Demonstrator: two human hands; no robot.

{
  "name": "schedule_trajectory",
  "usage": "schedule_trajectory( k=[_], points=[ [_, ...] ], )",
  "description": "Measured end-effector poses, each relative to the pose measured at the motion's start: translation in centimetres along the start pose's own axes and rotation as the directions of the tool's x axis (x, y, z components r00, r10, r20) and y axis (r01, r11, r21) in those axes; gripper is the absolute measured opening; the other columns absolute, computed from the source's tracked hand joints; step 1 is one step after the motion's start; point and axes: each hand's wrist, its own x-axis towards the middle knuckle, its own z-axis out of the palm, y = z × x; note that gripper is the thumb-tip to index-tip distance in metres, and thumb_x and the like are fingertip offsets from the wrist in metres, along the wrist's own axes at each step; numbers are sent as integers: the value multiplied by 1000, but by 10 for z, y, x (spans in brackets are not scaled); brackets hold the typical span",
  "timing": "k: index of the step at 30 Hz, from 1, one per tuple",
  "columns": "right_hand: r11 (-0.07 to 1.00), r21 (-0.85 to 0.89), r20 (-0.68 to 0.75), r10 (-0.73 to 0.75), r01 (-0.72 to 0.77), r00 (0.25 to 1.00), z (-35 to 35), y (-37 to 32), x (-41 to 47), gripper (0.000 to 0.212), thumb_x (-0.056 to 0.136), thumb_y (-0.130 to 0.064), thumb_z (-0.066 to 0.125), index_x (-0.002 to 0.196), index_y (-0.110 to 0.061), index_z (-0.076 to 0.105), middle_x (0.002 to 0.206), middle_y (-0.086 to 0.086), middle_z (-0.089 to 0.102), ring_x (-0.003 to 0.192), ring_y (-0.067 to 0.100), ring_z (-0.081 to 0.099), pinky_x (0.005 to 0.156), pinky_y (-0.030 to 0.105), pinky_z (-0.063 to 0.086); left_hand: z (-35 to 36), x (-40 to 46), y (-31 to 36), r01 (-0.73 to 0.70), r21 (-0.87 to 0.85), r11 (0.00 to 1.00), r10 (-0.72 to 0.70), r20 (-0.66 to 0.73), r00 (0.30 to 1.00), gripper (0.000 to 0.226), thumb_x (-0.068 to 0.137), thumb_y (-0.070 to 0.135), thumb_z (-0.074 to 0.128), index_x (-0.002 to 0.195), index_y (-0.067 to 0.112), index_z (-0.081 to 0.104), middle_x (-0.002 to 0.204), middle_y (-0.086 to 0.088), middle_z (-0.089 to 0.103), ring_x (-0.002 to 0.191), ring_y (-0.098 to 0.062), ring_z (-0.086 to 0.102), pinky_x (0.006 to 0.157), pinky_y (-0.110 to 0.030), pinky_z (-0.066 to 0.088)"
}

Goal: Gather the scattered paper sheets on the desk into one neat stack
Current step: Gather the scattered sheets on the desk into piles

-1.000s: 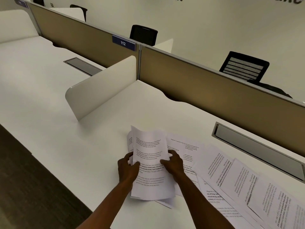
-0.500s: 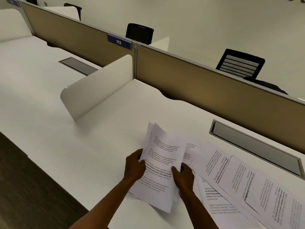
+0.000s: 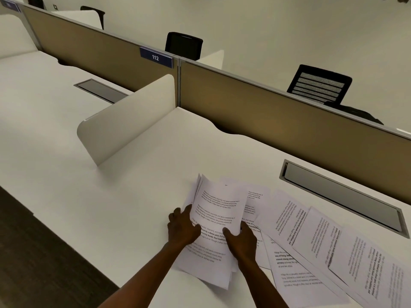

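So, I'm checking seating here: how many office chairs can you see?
3: one chair behind the right partition, one chair behind the 112 sign, one chair far left, mostly hidden. Others may be hidden.

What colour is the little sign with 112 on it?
Dark blue with white numerals; the 112 sign sits atop the tan partition, seen in the head view.
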Motion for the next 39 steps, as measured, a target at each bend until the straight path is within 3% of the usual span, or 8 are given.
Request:
schedule_trajectory(
  k=[5, 11, 15, 21, 25, 29, 34, 39],
  points=[
    [984, 167, 9, 53, -54, 999, -5, -5, 3, 37, 82, -24, 75, 116, -22, 59, 106, -2, 65, 96, 17, 62, 88, 34, 53, -3, 0, 2, 15, -195, 981, -10, 23, 1000, 77, 83, 33, 71, 149, 21, 32, 134, -13, 44, 119, -27, 52, 102, -35, 48],
    [940, 315, 56, 118, -130, 991, -4, -7, 8, 48, 81, -18, 76, 125, -19, 58, 115, 4, 66, 101, 21, 64, 92, 45, 56, -4, 0, 0, 6, -270, 963, -1, 19, 1000, 74, 80, 31, 73, 145, 22, 40, 129, -12, 48, 111, -26, 57, 96, -37, 54],
    [969, 229, -10, -91, 91, 996, -2, -22, -7, 43, 84, -9, 68, 119, -31, 56, 111, -5, 66, 97, 7, 62, 80, 26, 55, -3, 0, -4, 12, -221, 975, -11, 5, 1000, 76, 79, 34, 70, 146, 23, 36, 134, -11, 47, 123, -29, 48, 102, -41, 45],
    [872, 12, 4, -490, 490, 872, 17, -40, -38, 43, 87, -18, 61, 127, -31, 53, 112, -12, 65, 90, 0, 64, 70, 26, 60, -3, 0, -6, 14, -161, 987, -19, -25, 1000, 71, 65, 47, 61, 130, 24, 46, 124, -8, 55, 119, -29, 48, 98, -42, 44],
    [773, -94, 44, -627, 628, 778, 22, -42, -54, 52, 92, -23, 58, 141, -31, 45, 120, -18, 61, 98, -3, 61, 78, 14, 53, 0, 8, -13, 35, -184, 982, -40, -25, 999, 75, 66, 44, 67, 134, 20, 44, 128, -10, 56, 121, -31, 51, 100, -48, 49],
    [677, -166, 51, -720, 717, 692, 22, -39, -62, 44, 87, -8, 62, 129, -21, 60, 117, -7, 68, 103, 2, 63, 89, 6, 47, 4, 16, -21, 52, -167, 985, -61, -50, 997, 87, 67, 51, 70, 141, 16, 38, 137, -13, 52, 124, -34, 50, 101, -50, 49],
    [833, 94, -1, -548, 545, 837, 4, -31, -61, 39, 85, -4, 63, 112, -32, 66, 106, -21, 69, 99, 1, 64, 79, 20, 55, -10, 10, -14, 71, -344, 936, -85, -26, 996, 104, 66, 40, 72, 154, 19, 20, 149, -13, 44, 135, -33, 42, 110, -50, 41],
    [830, 550, 126, -191, 92, 973, -23, -21, -46, 35, 87, 5, 64, 113, -17, 67, 106, 1, 74, 95, 26, 72, 80, 48, 60, -31, 16, -14, 157, -656, 739, -120, 101, 988, 90, 81, 17, 76, 153, 24, 23, 139, -8, 53, 117, -30, 59, 90, -42, 54]
  ],
)
